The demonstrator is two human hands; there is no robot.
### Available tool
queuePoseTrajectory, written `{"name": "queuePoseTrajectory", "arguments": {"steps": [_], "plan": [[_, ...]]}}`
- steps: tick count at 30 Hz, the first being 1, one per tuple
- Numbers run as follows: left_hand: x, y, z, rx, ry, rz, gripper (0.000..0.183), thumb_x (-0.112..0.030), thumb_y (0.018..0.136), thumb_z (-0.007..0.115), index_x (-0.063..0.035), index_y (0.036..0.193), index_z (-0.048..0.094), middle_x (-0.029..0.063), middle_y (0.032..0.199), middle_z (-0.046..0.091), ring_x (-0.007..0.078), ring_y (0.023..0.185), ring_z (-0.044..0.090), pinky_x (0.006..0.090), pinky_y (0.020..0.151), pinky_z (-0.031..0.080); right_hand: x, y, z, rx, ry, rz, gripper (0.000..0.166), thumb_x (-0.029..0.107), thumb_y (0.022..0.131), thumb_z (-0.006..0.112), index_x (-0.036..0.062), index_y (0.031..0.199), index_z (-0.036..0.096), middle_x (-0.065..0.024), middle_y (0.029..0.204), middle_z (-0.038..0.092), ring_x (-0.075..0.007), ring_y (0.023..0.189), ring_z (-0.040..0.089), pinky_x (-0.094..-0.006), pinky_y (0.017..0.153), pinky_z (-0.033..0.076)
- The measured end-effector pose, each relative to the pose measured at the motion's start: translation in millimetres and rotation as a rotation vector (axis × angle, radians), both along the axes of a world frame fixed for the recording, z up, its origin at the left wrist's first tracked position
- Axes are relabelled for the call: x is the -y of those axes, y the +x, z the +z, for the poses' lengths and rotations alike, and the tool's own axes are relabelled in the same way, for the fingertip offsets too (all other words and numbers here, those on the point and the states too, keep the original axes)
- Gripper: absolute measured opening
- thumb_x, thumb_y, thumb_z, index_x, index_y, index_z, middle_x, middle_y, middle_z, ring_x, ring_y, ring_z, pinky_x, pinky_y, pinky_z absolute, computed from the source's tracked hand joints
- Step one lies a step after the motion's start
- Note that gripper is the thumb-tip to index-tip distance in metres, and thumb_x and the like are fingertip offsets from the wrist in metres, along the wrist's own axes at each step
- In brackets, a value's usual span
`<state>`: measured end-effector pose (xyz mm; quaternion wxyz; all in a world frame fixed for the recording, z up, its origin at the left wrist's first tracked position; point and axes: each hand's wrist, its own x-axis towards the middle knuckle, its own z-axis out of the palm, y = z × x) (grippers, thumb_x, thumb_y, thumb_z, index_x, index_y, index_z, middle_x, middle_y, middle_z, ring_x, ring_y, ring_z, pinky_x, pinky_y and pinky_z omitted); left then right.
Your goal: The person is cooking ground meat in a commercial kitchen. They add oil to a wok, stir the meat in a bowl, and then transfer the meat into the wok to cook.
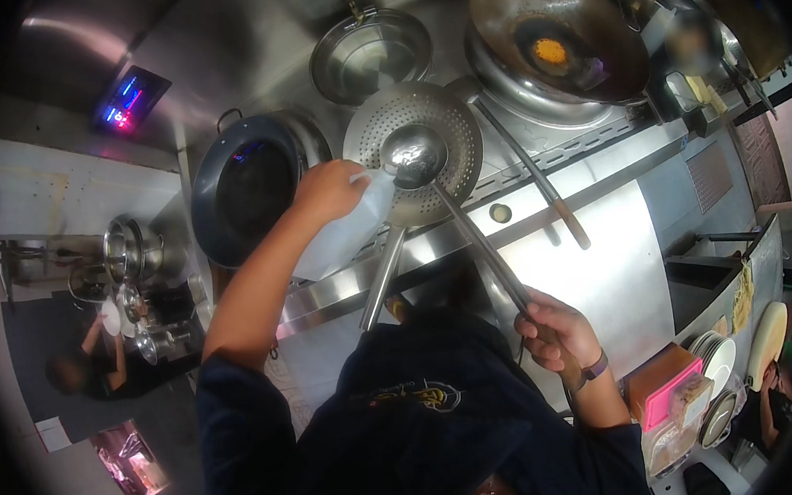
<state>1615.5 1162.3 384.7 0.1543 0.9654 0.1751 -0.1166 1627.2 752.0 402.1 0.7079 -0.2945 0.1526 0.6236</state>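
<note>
My left hand (329,193) grips a translucent plastic jug (349,234) by its handle. The jug is tilted, its mouth at the rim of a metal ladle's bowl (417,155). Around the long handle of that ladle my right hand (560,332) is closed, near the handle's end. A bright, shiny patch shows inside the bowl; whether liquid is flowing cannot be made out. Beneath the ladle lies a round perforated metal strainer (365,121), its handle (384,276) pointing towards me.
A dark wok (245,189) stands left on the steel range, and a metal pan (370,50) behind. At right sits a tilted wok (558,4). A wooden-ended tool (568,223) overhangs the front edge. Stacked plates (715,358) are lower right. Other people work at both sides.
</note>
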Motion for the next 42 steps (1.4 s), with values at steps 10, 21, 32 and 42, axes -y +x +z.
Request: {"name": "queuePoseTrajectory", "arguments": {"steps": [10,21,32,42], "plan": [[-2.2,0.7,-3.4,-0.008,0.002,-0.007,0.029,-0.03,0.088,0.062,-0.0115,0.107,0.073,0.0167,0.105,0.07,0.035,0.1,0.066,0.0438,0.088,0.051,-0.1,-0.9,3.7,-0.042,0.003,-0.062,0.043,0.012,0.101,0.042,0.0054,0.143,0.036,-0.0083,0.08,0.05,-0.0079,0.04,0.043,-0.0188,0.03,0.034],[-1.4,-0.1,-5.0,0.019,-0.013,-0.001,0.031,-0.032,0.086,0.065,-0.0091,0.105,0.074,0.0169,0.102,0.07,0.0356,0.096,0.066,0.0424,0.087,0.052,2.3,-0.9,1.5,-0.072,0.04,-0.076,0.044,0.011,0.101,0.041,0.0058,0.144,0.034,-0.0093,0.081,0.051,-0.0088,0.04,0.044,-0.0189,0.03,0.034],[0.6,-0.6,-2.5,-0.032,0.0,0.026,0.029,-0.03,0.088,0.062,-0.012,0.107,0.073,0.0158,0.102,0.07,0.0346,0.098,0.066,0.0443,0.087,0.052,2.7,-2.4,4.7,-0.076,0.014,-0.076,0.044,0.012,0.101,0.043,0.0067,0.144,0.035,-0.0086,0.08,0.051,-0.0082,0.041,0.044,-0.0184,0.03,0.034],[2.9,-6.8,5.9,-0.014,0.008,0.003,0.028,-0.03,0.088,0.061,-0.013,0.107,0.073,0.0156,0.101,0.071,0.0352,0.097,0.066,0.0442,0.086,0.052,3.5,-5.1,11.6,-0.068,0.004,-0.067,0.044,0.013,0.101,0.044,0.0088,0.144,0.036,-0.0077,0.08,0.05,-0.0076,0.041,0.041,-0.0181,0.03,0.032]]}}
